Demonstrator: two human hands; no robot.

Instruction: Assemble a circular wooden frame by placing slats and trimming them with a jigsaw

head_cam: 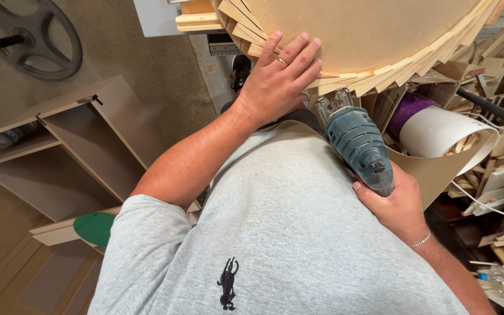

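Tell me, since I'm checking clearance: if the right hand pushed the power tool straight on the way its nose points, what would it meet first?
Probably the fanned wooden strips at the round board's edge, just beyond the blue power tool in the right hand; depth is unclear.

The person wears a light grey short-sleeved T-shirt (275, 221) with a small black figure emblem (227, 284) printed on it, down toward six o'clock. A plain ring (283, 61) sits on one finger of the left hand (275, 81), up near twelve o'clock. A thin silver chain bracelet (420, 240) circles the right wrist, toward four o'clock.
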